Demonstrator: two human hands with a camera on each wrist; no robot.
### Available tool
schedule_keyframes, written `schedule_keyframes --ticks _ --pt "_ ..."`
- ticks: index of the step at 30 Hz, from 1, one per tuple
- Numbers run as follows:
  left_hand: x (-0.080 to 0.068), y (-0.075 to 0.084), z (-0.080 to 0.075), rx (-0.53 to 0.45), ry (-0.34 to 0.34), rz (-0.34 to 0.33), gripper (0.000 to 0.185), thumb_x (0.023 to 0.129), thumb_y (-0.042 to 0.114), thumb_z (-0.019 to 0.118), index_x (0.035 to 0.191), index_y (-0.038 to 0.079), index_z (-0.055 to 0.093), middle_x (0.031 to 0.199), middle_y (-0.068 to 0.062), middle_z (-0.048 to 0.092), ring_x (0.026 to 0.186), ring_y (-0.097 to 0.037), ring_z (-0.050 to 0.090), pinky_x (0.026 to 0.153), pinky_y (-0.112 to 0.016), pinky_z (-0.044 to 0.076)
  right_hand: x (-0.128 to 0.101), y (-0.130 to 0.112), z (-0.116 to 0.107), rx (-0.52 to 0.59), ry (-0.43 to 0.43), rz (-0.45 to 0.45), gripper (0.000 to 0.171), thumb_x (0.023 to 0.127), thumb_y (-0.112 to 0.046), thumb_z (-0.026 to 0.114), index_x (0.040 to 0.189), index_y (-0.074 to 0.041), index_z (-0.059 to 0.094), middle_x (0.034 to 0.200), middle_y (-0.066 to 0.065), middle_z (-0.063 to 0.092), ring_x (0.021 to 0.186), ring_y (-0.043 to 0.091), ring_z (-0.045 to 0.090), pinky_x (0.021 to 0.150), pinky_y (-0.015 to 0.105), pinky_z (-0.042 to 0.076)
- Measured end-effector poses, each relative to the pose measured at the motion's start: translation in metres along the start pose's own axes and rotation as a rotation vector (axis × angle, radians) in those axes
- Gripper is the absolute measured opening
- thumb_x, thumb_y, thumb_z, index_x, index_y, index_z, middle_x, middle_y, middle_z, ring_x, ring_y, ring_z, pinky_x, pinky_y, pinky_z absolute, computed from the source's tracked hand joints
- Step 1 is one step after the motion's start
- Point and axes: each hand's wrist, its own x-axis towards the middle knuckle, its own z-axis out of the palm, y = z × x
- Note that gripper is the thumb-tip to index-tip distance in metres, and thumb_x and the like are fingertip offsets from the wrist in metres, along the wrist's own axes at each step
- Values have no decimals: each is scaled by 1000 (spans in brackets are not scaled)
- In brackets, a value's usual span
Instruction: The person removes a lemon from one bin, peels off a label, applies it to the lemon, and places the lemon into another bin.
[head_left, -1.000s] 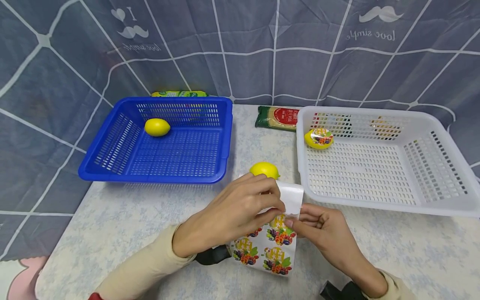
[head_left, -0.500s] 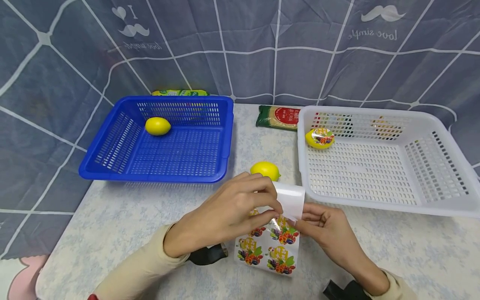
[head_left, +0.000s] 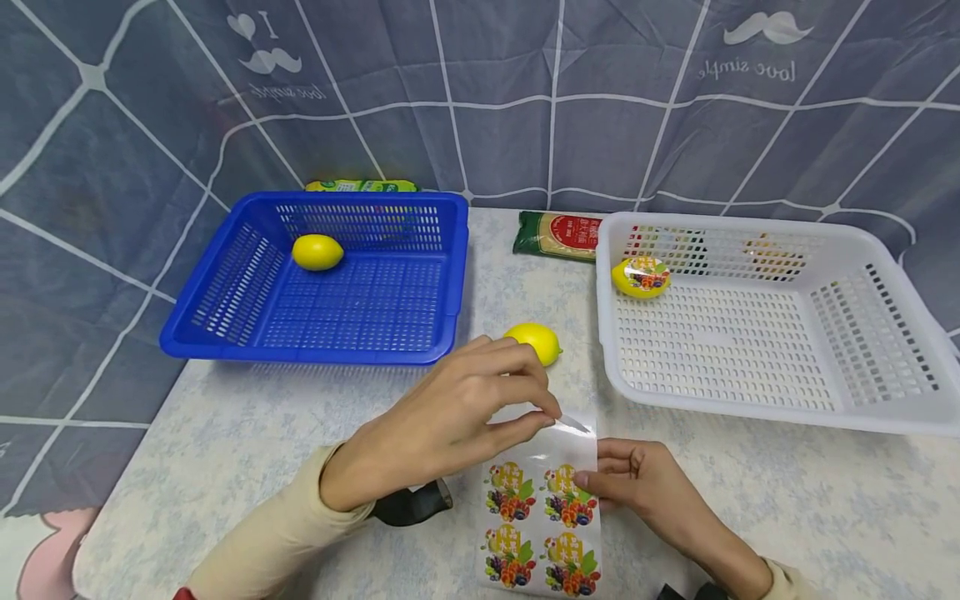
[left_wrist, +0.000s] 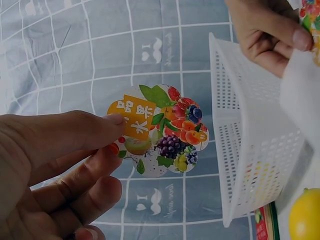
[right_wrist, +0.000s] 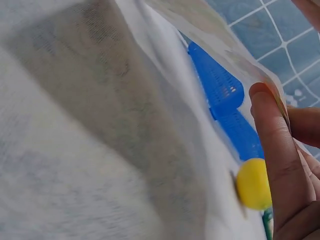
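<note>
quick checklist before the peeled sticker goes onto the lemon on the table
1. Sticker fully off the sheet: ok, it hangs free from the left hand in the left wrist view.
2. Grip on sticker: ok, pinched at its edge by thumb and finger, printed face not covered.
3. Sticker flat, not folded onto itself: ok in the left wrist view.
4. Sticker sheet steadied: ok, the right hand holds its right edge on the table.
5. Lemon within easy reach and unobstructed: ok, it sits bare just beyond the left hand.
6. Lemon surface clean where the sticker lands: cannot tell.
</note>
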Motion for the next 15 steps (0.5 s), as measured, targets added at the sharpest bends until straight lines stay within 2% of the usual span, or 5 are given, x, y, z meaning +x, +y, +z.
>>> schedule_keyframes --ticks 5,7,8,11,15 --pt "1 -1 -1 -1 23 13 6 85 11 78 89 15 76 88 8 61 86 -8 54 80 -24 44 1 6 -4 14 -23 65 44 92 -21 70 121 10 60 101 14 73 89 22 70 72 35 59" --pt "1 -1 -1 2 29 12 6 85 11 78 89 14 76 88 8 61 86 -8 54 80 -24 44 1 8 -5 18 -30 71 41 92 -21 70 118 9 61 99 13 73 88 23 70 72 36 59" --pt "1 -1 -1 4 30 11 6 84 12 78 89 14 76 88 8 61 85 -8 54 79 -24 44 1 9 -5 -2 -27 66 37 91 -21 71 112 8 62 93 11 73 85 22 70 71 36 59" --pt "1 -2 -1 2 37 4 6 84 12 79 89 14 76 87 8 62 85 -8 55 79 -24 45 1 12 -6 -110 2 31 32 90 -25 73 92 4 58 72 1 65 72 18 69 66 34 58" --pt "1 -4 -2 -30 44 -2 6 84 12 79 89 13 75 87 8 63 85 -8 55 79 -22 45 -1 15 -5 -314 35 -11 34 89 -30 74 89 -1 56 61 -5 60 54 16 64 55 30 55"
